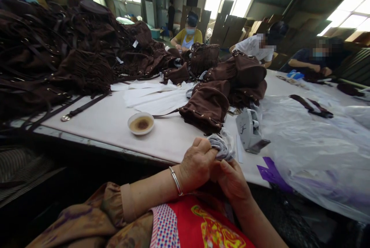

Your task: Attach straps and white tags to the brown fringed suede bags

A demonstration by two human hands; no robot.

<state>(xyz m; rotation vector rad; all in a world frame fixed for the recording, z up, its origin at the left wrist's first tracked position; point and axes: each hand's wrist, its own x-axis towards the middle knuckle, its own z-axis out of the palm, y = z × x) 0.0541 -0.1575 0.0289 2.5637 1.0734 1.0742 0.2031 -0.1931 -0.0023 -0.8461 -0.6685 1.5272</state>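
Note:
My left hand [198, 163], with a silver bangle at the wrist, is closed at the table's front edge beside a bundle of grey-white strands [221, 147]. Its fingers press against the bundle's left side. Just right of it, my right hand [232, 180] is curled under the same bundle, thumb up, and the two hands nearly meet. Something dark brown shows in the shadow between and below them, too hidden to make out. Beyond the hands lies a dark brown drawstring bag [206, 105] with metal eyelets.
A white dish [141, 123] with brown contents stands left of the bag. A tape dispenser [250, 130] and plastic sheeting [312, 155] are at the right. Brown bags [86, 63] pile up at the left. People sit across the table [110, 134].

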